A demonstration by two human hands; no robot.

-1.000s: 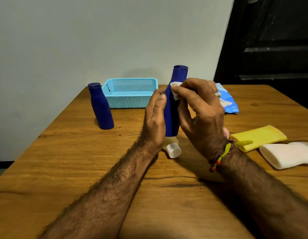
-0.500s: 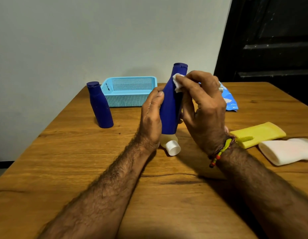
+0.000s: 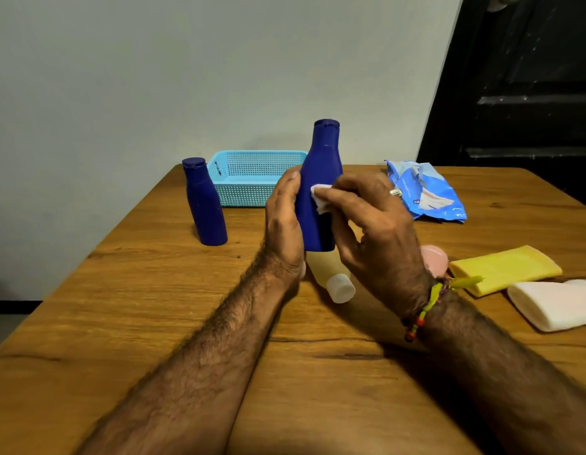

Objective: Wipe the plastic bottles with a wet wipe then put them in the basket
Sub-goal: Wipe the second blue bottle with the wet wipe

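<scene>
Gripping the dark blue bottle (image 3: 321, 188) low on its left flank, the left hand (image 3: 285, 224) wraps its fingers round the body and holds it upright above the table (image 3: 153, 323), cap end up. That hold looks meant to steady the bottle and leave its front and right side bare for cleaning. From the head view, the right hand (image 3: 373, 224) pinches a folded white wet wipe (image 3: 321, 198) under its fingertips and presses it against the bottle's middle, so the wipe sits between the 2 hands, just right of the left fingertips.

Wiping seems to be in hand, with the basket step not yet begun. The light blue basket (image 3: 252, 178) stands behind the held bottle, near the table's far edge, and nothing shows in it. Just left of the basket stands a 2nd dark blue bottle (image 3: 204, 205), upright. A pale yellow bottle with a white cap (image 3: 334, 277) lies on its side under the hands. To the right lie a yellow bottle (image 3: 505, 267) and a white bottle (image 3: 554, 303), touching or nearly so. The wipe packet (image 3: 422, 192) rests behind the right hand.
</scene>
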